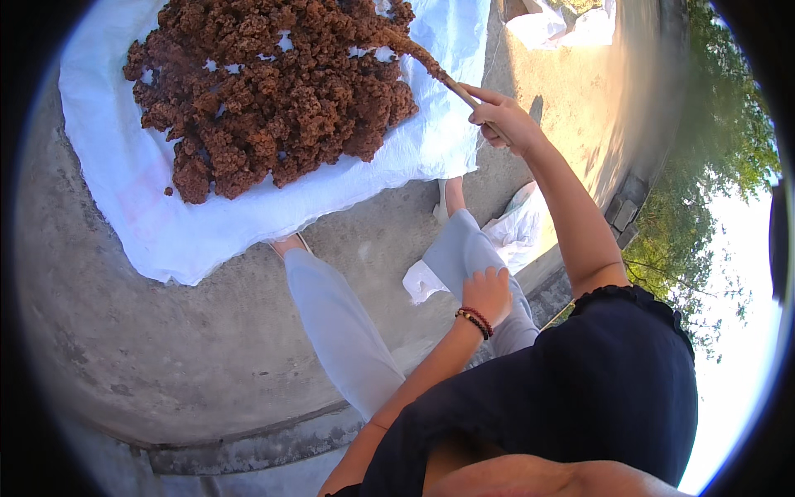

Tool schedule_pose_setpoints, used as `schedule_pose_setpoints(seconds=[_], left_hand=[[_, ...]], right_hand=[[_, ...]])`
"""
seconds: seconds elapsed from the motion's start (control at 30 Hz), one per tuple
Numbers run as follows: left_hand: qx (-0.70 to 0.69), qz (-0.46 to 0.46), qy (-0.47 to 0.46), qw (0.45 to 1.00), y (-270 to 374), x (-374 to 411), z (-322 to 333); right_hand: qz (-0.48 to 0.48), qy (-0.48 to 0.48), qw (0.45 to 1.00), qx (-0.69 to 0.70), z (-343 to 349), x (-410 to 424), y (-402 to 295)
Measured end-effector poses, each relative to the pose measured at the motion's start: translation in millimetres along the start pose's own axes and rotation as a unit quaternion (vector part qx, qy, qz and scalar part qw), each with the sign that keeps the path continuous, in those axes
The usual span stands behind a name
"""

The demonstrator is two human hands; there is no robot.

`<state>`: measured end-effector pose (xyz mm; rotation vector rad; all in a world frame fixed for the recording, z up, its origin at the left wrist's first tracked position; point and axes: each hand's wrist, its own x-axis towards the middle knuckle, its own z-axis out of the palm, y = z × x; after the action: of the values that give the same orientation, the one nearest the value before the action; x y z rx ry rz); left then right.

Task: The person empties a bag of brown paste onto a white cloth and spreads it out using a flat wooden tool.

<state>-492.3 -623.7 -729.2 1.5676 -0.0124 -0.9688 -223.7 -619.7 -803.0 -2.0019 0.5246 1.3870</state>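
My right hand (506, 121) grips the pale, bare end of a wooden stick (428, 61). The stick's lower part is coated in brown matter, and its far end reaches into a spread of moist, clumpy brown material (279, 93). That material lies in a loose heap on a white woven plastic sheet (186, 236), which shows through small gaps. Against my right trouser leg (463, 248) rests my left hand (487, 295), with red and dark bead bracelets at its wrist. Its fingers look curled; whether they hold the cloth is hidden.
Both my feet stand at the sheet's near edge on the concrete ground (205, 348). A crumpled white plastic bag (518, 230) lies beside my right leg. Farther off is another white sack (559, 28) with yellowish contents. Loose bricks (624, 211) and trees line the right side.
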Motion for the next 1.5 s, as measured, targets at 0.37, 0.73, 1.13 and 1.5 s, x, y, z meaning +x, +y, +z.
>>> schedule_pose_setpoints(seconds=[0.37, 0.73, 1.13, 1.5], left_hand=[[0.009, 0.003, 0.001, 1.0, 3.4, -6.1, 3.7], [-0.001, 0.008, 0.035, 0.999, 0.3, -3.0, 4.1], [0.002, 0.009, 0.047, 0.999, -2.1, -3.3, 8.9], [-0.023, 0.004, 0.037, 0.999, -0.9, -5.8, 6.7]], right_hand=[[-0.137, 0.001, 0.989, 0.053, 36.9, 121.1, -52.3], [-0.123, 0.146, 0.938, -0.289, 62.1, 87.1, -13.3], [-0.189, 0.143, 0.904, -0.356, 81.3, 55.0, -14.7], [-0.167, 0.046, 0.97, -0.168, 69.2, 36.8, -23.3]])
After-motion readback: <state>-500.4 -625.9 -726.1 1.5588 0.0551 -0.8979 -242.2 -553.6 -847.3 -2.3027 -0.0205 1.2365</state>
